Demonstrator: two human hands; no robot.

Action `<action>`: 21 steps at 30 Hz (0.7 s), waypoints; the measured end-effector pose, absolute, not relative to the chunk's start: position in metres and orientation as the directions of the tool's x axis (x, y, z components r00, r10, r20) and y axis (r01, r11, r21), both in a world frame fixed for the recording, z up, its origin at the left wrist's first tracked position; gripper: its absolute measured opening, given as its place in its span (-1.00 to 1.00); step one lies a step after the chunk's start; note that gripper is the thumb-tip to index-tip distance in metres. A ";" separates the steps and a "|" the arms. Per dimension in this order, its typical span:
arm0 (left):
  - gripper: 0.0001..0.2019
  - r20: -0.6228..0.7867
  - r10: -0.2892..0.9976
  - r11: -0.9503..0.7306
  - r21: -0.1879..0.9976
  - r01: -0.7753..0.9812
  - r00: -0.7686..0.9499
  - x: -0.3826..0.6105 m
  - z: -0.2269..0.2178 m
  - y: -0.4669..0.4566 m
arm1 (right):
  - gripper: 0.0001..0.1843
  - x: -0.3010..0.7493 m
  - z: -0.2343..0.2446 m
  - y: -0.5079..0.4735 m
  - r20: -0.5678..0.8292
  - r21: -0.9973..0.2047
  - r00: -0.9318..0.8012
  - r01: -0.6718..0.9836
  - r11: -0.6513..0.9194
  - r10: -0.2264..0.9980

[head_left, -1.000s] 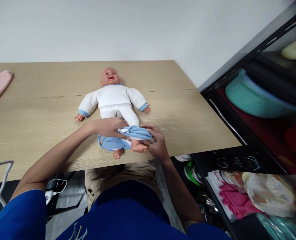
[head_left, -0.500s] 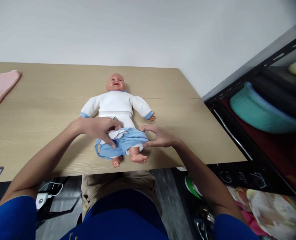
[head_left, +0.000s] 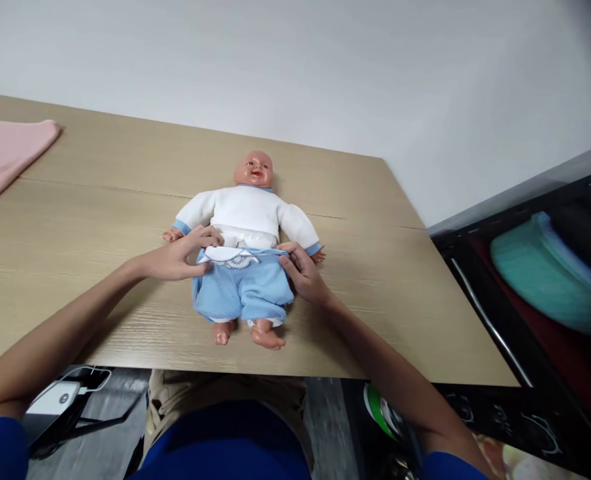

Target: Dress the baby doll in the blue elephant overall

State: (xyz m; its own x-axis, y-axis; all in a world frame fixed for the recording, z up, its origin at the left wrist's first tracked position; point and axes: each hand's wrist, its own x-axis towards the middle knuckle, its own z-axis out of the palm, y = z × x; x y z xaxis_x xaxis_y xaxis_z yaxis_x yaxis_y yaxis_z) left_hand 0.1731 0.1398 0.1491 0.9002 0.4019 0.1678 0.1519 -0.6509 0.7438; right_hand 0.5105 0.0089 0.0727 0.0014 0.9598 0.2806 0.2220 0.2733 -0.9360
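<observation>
A baby doll (head_left: 245, 208) in a white top with blue cuffs lies on its back on the wooden table (head_left: 125, 227), its head away from me. Light blue pants (head_left: 240, 290) cover its legs up to the hips, with both feet sticking out below. At the left side of the waistband my left hand (head_left: 185, 255) pinches the cloth, fingers over the doll's hip. My right hand (head_left: 302, 270) grips the waistband's right corner between thumb and fingers. A white printed flap (head_left: 232, 257) folds over the front of the waist. White cloth shows above it.
A pink cloth (head_left: 10, 157) lies at the table's far left. To the right, a black shelf rack holds a teal basin (head_left: 550, 273). Below the table's front edge, a white power strip (head_left: 55, 398) sits at left and a green-rimmed object (head_left: 378, 408) at right.
Both hands have drawn the blue pants up the doll's legs to its hips; the bunched cloth is now spread out. The view has shifted and tilted slightly.
</observation>
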 end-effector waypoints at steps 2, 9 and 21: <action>-0.78 0.243 0.475 -0.649 0.746 0.150 0.845 0.176 0.131 0.133 | -0.53 0.508 0.068 0.007 0.237 -0.955 0.058 0.197 0.221 0.970; -0.79 0.420 0.655 -0.658 0.726 0.201 0.628 0.189 0.099 0.111 | -0.63 0.507 0.089 0.012 0.282 -0.864 -0.137 0.395 0.314 0.949; -0.55 0.102 0.883 -0.189 0.971 0.148 0.459 0.210 0.093 0.141 | -0.61 0.493 0.074 0.042 0.239 -0.928 0.083 0.313 0.203 0.967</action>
State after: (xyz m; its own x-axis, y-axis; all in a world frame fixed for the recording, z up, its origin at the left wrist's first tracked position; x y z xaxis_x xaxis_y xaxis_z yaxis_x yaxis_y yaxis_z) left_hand 0.2097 0.1413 0.0934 0.4588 0.8827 0.1020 0.1479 -0.1891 0.9708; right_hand 0.4934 0.0419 0.0736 0.0827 0.9674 0.2392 0.3134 0.2026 -0.9278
